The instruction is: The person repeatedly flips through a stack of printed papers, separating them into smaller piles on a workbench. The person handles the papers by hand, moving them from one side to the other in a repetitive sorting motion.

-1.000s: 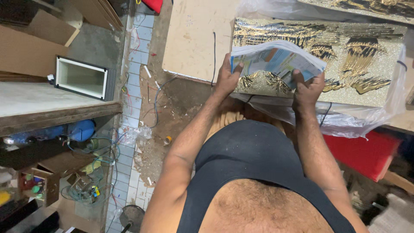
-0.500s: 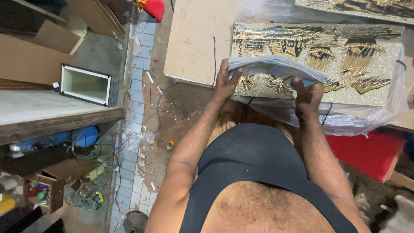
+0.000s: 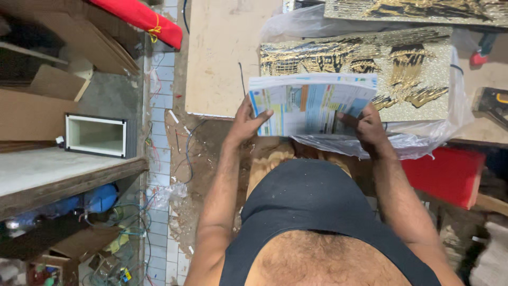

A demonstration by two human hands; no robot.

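The stack of printed sheets (image 3: 312,103), seen nearly edge-on half a second ago, now tilts up so its blue and white printed face shows. The left hand (image 3: 246,122) now grips the stack's lower left corner, thumb on the face. The right hand (image 3: 368,124) now holds the lower right corner.

Glossy paper sheets (image 3: 312,103) — glittery panel (image 3: 370,63)
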